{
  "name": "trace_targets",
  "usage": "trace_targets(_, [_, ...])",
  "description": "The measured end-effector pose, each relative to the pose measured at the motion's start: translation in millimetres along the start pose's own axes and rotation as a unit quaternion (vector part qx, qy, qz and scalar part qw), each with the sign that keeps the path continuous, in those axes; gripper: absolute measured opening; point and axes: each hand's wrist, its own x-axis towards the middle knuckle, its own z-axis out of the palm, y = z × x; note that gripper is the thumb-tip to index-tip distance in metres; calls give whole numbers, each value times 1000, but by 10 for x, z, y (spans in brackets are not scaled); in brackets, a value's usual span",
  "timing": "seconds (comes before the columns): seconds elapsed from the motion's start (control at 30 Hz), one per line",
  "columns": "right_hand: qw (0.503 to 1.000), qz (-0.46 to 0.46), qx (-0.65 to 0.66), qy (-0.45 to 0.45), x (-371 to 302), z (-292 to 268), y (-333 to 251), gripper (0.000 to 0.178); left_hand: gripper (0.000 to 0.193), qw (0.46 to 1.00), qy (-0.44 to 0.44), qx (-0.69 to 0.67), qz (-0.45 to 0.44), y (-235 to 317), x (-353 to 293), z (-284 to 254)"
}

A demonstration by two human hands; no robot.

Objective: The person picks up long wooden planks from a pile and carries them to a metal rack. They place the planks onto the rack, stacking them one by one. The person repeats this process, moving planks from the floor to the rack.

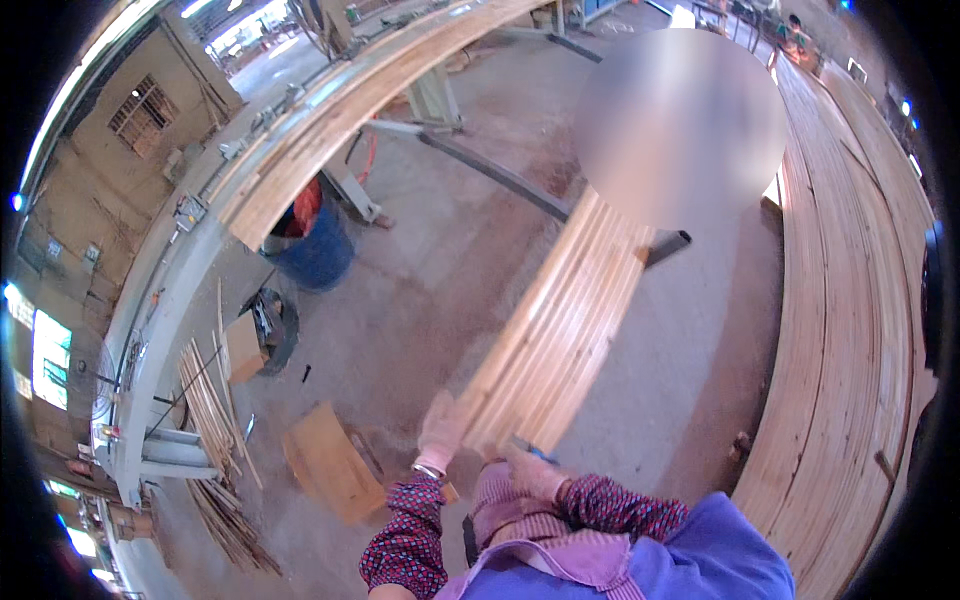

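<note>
The planks (565, 345) slant forward-right from the left hand (440, 437) (grip unclear) and right hand (535, 474), which clasps a blue tool (542, 455).

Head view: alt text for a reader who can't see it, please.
A person's left hand touches the near end of long wooden strips; the right hand, beside that end, seems to hold a small blue-and-dark item, too unclear to identify. Long planks lie to the right, and a blue bin stands at upper left.
</note>
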Motion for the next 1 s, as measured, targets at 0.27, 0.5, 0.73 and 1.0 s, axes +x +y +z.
trace_targets(0.27, [962, 110, -129, 217, 581, 395, -7, 71, 38, 857, -87, -385, 330, -446, 1523, 199])
trace_targets(0.5, [936, 70, 158, 305, 967, 736, -376, 68, 47, 564, -397, -715, -117, -1, 1852, 2])
trace_targets(0.73, [914, 14, 281, 293, 1508, 1232, -820, 65, 53, 587, -347, -721, -121, -754, 1988, -878])
trace_targets(1.0, [905, 22, 335, 260, 1751, 1329, -1042, 63, 64, 512, -333, -779, -142, -1429, 2369, -204])
